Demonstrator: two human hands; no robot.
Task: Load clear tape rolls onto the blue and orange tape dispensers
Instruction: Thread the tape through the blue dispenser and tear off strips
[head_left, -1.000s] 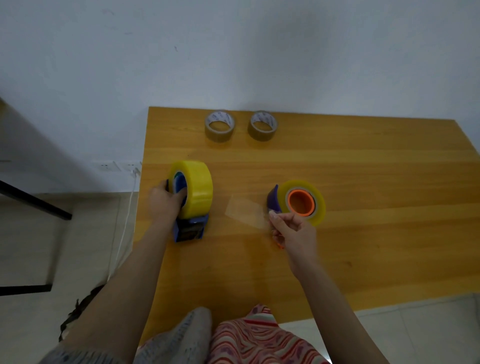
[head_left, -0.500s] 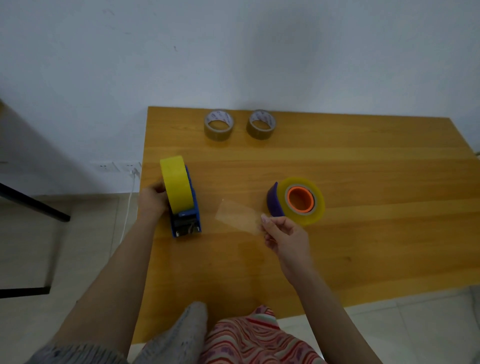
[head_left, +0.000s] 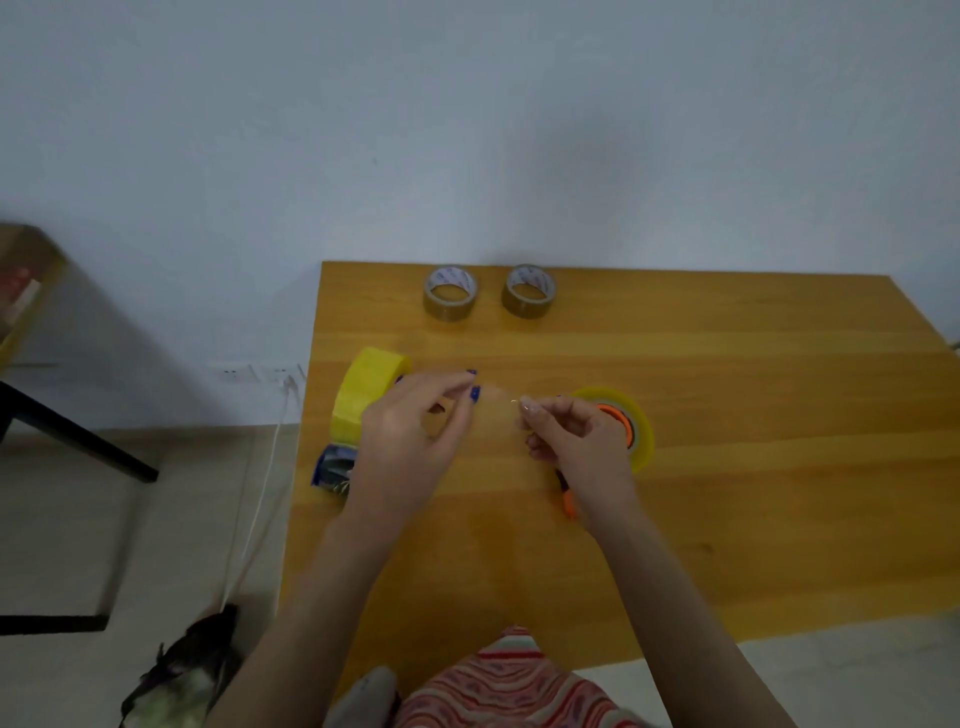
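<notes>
A: What did the person have in the hands just then?

B: The left hand (head_left: 410, 441) and the right hand (head_left: 576, 441) were both pinched on a loose strip of clear tape (head_left: 497, 413), held between them above the worktop (head_left: 727, 493). The fingers were closed narrow on its two ends.

A: And the dispensers?

B: The blue dispenser (head_left: 332, 465) stood at the left edge of the worktop with a yellowish tape roll (head_left: 366, 397) on it. The orange dispenser (head_left: 613, 415) lay flat behind the right hand, its tape roll (head_left: 641, 431) around the orange hub.

A: What could have gone wrong?

B: The strip could have folded and stuck to itself or to the fingers, since it was slack and adhesive. The blue dispenser sat so near the edge that a nudge from the left forearm might have tipped it off.

A: Any writing legible?

B: The two brown rolls (head_left: 451, 293) at the far side had print inside their cores, but it was too small to read.
</notes>
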